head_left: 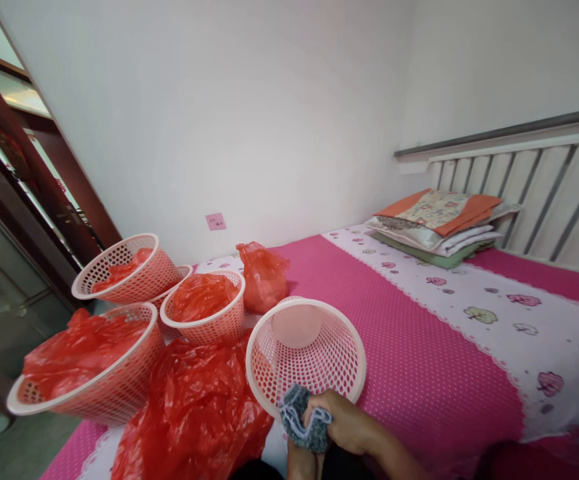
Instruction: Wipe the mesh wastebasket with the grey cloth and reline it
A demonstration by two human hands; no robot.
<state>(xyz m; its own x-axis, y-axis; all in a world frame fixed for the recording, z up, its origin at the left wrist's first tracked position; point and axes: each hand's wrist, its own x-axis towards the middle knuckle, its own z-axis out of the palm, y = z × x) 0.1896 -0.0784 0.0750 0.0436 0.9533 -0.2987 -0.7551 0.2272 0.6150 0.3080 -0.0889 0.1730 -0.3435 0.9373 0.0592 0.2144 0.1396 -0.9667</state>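
My right hand [336, 417] is closed on a fuzzy grey-green knitted item [303, 417] with a pale blue wavy edge; its exact kind is unclear. From below, my left hand [300, 461] reaches up to the same item, which hides its fingers, so whether it is inside or behind cannot be made out. Just beyond both hands, a pink plastic basket [358, 347] is tipped with its mouth facing me, and nothing shows inside it. A crumpled red plastic bag [194, 407] spreads to the left of the hands.
More pink baskets [149, 373] holding red plastic bags stand at the left, one raised at the back [166, 273]. A filled, tied red bag [264, 280] sits against the wall. Folded bedding [439, 217] lies on the pink bed [409, 353] near the white headboard [534, 200].
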